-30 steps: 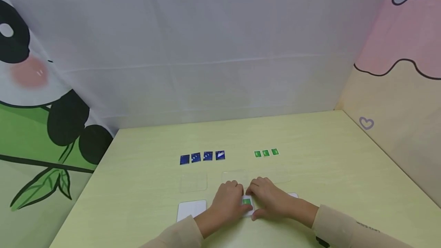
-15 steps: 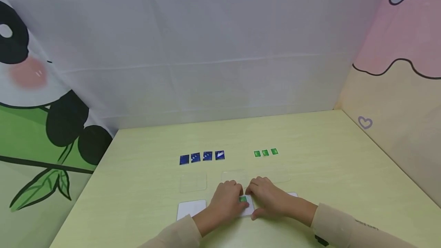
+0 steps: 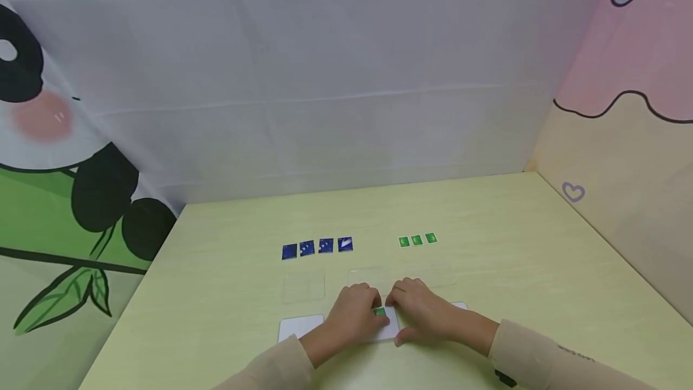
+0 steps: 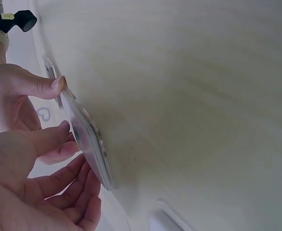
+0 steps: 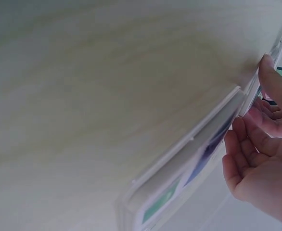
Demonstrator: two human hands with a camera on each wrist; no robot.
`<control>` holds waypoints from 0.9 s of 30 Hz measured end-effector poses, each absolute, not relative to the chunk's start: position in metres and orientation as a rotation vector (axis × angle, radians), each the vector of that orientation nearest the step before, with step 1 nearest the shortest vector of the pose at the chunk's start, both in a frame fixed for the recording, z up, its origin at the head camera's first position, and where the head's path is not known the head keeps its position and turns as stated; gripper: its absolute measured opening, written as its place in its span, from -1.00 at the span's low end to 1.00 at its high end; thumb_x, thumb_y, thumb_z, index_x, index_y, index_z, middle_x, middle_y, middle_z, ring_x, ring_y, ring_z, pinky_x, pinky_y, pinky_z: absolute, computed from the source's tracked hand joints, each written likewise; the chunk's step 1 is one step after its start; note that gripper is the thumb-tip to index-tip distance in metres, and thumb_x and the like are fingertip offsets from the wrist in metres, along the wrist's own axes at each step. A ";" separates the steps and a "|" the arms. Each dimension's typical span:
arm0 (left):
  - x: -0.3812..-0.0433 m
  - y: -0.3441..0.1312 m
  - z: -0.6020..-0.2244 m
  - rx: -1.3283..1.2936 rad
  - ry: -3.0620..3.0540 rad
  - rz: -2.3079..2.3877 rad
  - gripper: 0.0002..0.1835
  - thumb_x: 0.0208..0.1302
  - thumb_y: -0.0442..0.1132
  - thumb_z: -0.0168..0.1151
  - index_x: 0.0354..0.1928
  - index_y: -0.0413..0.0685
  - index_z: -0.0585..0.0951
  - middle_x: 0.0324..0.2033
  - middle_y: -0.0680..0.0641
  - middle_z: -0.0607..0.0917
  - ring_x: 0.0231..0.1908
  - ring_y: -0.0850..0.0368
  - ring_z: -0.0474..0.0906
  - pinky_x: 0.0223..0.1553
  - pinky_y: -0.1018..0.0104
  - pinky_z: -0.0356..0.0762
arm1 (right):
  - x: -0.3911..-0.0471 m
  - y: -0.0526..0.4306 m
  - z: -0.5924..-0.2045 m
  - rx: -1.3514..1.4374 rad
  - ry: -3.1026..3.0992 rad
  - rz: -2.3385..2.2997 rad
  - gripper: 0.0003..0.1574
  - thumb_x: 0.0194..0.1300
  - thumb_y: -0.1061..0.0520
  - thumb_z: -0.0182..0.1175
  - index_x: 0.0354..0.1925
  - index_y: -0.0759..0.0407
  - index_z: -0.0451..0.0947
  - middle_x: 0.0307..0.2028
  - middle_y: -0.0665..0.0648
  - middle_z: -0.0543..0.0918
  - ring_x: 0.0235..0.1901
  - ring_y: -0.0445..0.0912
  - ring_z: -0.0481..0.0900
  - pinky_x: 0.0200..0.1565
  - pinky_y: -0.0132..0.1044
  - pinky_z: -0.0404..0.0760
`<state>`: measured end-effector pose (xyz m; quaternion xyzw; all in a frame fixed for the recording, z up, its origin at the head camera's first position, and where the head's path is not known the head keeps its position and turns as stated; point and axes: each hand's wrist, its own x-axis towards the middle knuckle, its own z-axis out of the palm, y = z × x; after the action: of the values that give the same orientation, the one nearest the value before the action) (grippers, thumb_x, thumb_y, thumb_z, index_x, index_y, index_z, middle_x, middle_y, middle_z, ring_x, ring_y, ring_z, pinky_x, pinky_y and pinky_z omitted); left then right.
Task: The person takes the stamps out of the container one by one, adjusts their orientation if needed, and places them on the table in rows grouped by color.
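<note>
A white square tile lies on the table between both hands, with a small green card on its face. My left hand pinches the card between thumb and forefinger, its other fingers curled at the tile's edge. On the tile's right side, my right hand holds it, thumb at the near corner and fingertips at the far one. In the left wrist view the tile appears edge-on, with a thickness of stacked layers. The card is largely hidden by the thumb.
Another white tile lies left. A third tile, bearing a green and a dark blue patch, sits beyond my right hand. Several blue cards and three green cards lie farther back, behind faint clear squares.
The green card has shifted slightly left across the tile along with my left thumb, showing more white at its right. My right hand has stayed in place.
</note>
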<state>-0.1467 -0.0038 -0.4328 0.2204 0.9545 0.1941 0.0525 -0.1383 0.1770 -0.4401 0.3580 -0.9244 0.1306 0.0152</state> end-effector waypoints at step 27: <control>-0.159 -0.013 -0.429 0.775 2.822 0.686 -0.88 0.03 -0.22 0.45 -0.42 -0.07 0.70 -0.54 0.08 0.64 -0.52 0.32 0.36 -0.43 0.48 0.36 | -0.140 0.178 -0.439 1.113 -2.894 0.427 -0.31 -0.10 -0.21 0.48 -0.09 0.13 0.53 -0.18 -0.05 0.57 -0.19 -0.25 0.36 -0.05 -0.31 0.38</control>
<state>-0.1585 -0.0130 -0.4286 0.2572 0.9367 0.2276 0.0678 -0.1397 0.1775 -0.4387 0.3556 -0.9246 0.1364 0.0056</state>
